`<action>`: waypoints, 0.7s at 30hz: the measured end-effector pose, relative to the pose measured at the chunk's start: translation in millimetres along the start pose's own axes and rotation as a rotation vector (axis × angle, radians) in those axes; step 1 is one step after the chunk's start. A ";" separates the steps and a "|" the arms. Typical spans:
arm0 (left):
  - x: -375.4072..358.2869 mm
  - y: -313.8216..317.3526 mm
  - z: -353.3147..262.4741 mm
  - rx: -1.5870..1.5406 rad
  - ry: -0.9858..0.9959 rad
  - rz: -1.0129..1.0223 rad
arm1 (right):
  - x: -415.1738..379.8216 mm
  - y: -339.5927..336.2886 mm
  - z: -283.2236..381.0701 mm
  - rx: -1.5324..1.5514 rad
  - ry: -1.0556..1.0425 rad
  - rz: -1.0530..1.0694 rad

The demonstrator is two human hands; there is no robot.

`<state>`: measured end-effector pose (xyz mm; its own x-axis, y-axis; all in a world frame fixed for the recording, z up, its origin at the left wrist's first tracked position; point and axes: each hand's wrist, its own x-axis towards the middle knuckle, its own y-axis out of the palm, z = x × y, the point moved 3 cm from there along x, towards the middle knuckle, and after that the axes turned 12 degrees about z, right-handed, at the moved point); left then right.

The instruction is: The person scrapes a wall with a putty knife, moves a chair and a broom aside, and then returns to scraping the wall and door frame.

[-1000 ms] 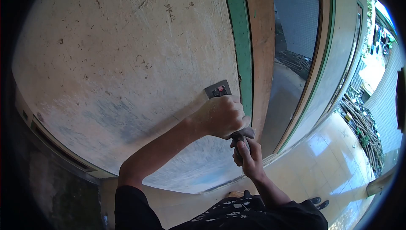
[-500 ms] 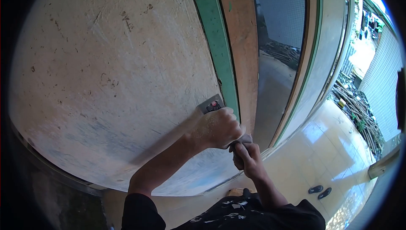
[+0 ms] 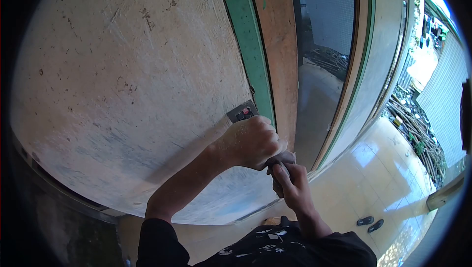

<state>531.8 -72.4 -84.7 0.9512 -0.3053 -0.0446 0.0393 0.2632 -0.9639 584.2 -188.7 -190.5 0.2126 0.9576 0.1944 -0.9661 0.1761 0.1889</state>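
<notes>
A scraper with a flat dark-grey blade [image 3: 242, 112], bearing a small red and black patch, lies close against the wall [image 3: 162, 85] beside the green door trim [image 3: 248, 36]. My left hand [image 3: 253, 141] is closed in a fist behind the blade, with pale dust on its back. From the lower side of that fist a dark grey-brown end [image 3: 283, 157] sticks out. My right hand [image 3: 291, 181] is wrapped round this end, thumb on top, close to the left fist. The fingers hide most of the handle. Scratches, chips and bluish smears mark the wall around them.
Right of the trim stand a brown wooden frame [image 3: 275, 46] and a dark window pane [image 3: 324, 70] with reflections. A pair of dark sandals [image 3: 371, 224] sits on the tiled floor [image 3: 344, 193]. Outside lie piled sticks [image 3: 418, 129] beside a pale mesh panel [image 3: 445, 95].
Both hands and the blade have shifted slightly up in the view, while the whole scene has moved a little left and up. Both grips stay the same.
</notes>
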 end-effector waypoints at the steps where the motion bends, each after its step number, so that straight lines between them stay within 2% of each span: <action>1: 0.3 5.1 -2.2 -0.013 -0.003 0.011 | -4.0 2.4 -2.7 -0.016 -0.027 -0.026; 3: -0.5 15.8 0.0 0.110 -0.049 0.046 | 0.8 -3.6 -18.2 -0.029 -0.027 -0.002; 13: -4.1 5.4 3.2 0.106 -0.057 -0.001 | 3.9 3.0 2.3 -0.015 -0.022 0.001; 18: -1.8 -15.1 8.9 0.118 -0.052 0.064 | 9.4 7.8 18.1 0.032 -0.077 0.005; 21: -4.6 -0.3 0.3 0.166 -0.056 0.085 | 1.5 10.2 4.0 -0.014 -0.039 0.004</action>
<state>527.5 -70.8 -84.1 0.9686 -0.2257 -0.1045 0.0042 0.4348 -0.9005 575.2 -186.3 -184.5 0.2145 0.9486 0.2327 -0.9688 0.1763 0.1745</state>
